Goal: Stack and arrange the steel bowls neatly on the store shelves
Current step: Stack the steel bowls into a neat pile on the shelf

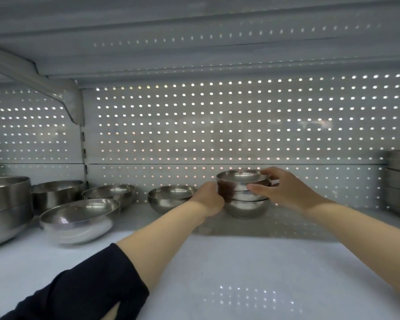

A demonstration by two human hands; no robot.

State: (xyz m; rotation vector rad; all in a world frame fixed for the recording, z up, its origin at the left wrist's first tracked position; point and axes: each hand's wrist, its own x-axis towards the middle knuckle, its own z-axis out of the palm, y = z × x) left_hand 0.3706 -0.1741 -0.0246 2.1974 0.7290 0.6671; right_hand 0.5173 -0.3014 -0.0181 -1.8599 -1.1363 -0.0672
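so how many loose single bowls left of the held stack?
3: one beside the left hand, one further left at the back, one nearer the front. Far-left bowls look stacked.

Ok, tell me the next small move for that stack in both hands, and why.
Probably let go of the stack of small bowls. It seems to rest on the shelf near the perforated back panel, with the left hand and right hand gripping its sides; loose bowls wait to the left.
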